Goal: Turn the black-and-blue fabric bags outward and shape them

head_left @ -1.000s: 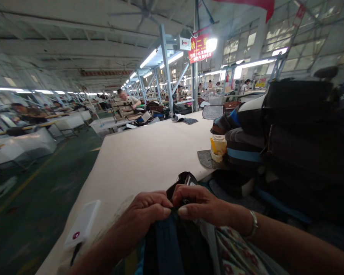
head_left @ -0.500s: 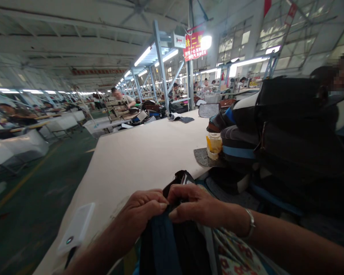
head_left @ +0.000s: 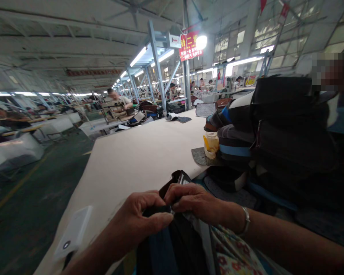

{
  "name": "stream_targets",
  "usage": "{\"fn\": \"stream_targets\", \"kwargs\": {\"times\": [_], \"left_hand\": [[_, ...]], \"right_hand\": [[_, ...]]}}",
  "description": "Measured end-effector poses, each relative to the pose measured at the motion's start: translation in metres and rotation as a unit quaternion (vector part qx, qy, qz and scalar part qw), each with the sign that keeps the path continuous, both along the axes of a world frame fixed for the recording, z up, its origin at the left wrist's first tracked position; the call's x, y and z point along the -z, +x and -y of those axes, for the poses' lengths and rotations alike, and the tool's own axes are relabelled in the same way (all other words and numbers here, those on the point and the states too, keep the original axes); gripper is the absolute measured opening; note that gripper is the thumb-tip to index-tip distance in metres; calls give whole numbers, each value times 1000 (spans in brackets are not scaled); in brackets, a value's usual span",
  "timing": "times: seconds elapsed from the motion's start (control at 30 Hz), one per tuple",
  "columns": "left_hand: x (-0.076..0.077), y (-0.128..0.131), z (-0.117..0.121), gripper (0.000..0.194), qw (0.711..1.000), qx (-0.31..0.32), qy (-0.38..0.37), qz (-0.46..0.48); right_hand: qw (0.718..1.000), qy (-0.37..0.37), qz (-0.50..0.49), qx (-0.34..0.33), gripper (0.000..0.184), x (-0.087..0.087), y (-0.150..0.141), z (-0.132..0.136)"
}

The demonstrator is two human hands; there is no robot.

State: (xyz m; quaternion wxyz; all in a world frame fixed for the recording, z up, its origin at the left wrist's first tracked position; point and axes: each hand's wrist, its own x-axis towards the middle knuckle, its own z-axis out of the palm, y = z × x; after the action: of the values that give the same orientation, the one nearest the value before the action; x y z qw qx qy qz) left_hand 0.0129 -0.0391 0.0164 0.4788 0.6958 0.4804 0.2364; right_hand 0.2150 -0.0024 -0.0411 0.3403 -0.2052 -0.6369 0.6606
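Both hands meet at the near edge of a long cream worktable (head_left: 137, 156). My left hand (head_left: 145, 215) is curled with its thumb pressed onto a dark fabric piece (head_left: 172, 244) that has a blue stripe. My right hand (head_left: 193, 202), a bracelet at its wrist, pinches the same fabric's upper edge right beside the left thumb. The fabric hangs down toward my lap, and a black folded end of it sticks up behind my fingers.
A white rectangular device (head_left: 73, 233) lies at the table's near left edge. To the right rises a tall stack of dark bags (head_left: 283, 130), with a yellowish jar (head_left: 210, 145) on a grey pad beside it. Other people sit at tables far left and behind.
My left thumb has slid further right over the fabric edge and my right hand's pinch has shifted slightly. The view has drifted a little to the right.
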Motion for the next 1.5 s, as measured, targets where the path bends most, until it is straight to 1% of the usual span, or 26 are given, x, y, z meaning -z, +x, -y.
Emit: {"fn": "stream_targets", "kwargs": {"times": [0.1,0.23,0.33,0.4,0.53,0.6,0.67,0.73,0.87,0.93,1.0,1.07,1.13,1.23,1.3,1.33,1.37,1.4,1.43,1.5], "left_hand": [[-1,4,0,16,1000,4,4,-2],[2,0,0,19,999,40,-2,35],[3,-4,-1,23,997,69,4,44],[3,-4,-2,24,996,79,7,46],[3,-3,-2,29,996,84,4,28],[3,-2,-2,31,996,84,4,14],[3,-2,-2,32,996,86,4,9],[2,-2,-1,33,996,88,3,4],[1,-2,0,32,996,94,2,-8],[1,-1,0,29,995,96,-5,2],[2,2,1,23,996,91,-9,9],[2,5,1,17,997,76,-3,7],[3,8,2,14,998,61,6,-5],[3,12,4,13,998,44,28,-29],[2,14,6,11,998,35,33,-33],[2,15,7,10,999,30,31,-32],[2,15,8,10,999,25,28,-31],[2,15,9,10,999,19,26,-31],[2,14,9,11,999,15,26,-31],[1,12,10,12,999,15,22,-27]], "right_hand": [[1000,-8,9,0,17,-4,2,2],[1000,12,-22,-18,20,-5,6,5],[997,63,-29,-29,31,-4,9,6],[995,98,-17,-23,34,-3,10,6],[989,145,-15,-9,30,-2,12,7],[987,162,-12,7,24,-3,12,9],[985,169,4,25,16,-4,11,10],[984,172,8,32,15,-4,11,11],[986,166,-23,13,21,-3,14,10],[986,165,-19,13,25,-3,16,9],[983,179,-1,26,29,-5,17,10],[976,209,28,50,26,-10,18,12],[963,248,71,75,21,-19,18,16],[927,329,138,118,22,-29,16,22],[903,374,159,138,22,-30,13,23],[897,385,160,147,21,-27,12,22],[897,385,154,151,20,-23,11,20],[905,373,140,151,19,-19,10,17],[921,343,117,141,20,-14,10,14],[964,242,55,98,21,-7,13,10]]}}
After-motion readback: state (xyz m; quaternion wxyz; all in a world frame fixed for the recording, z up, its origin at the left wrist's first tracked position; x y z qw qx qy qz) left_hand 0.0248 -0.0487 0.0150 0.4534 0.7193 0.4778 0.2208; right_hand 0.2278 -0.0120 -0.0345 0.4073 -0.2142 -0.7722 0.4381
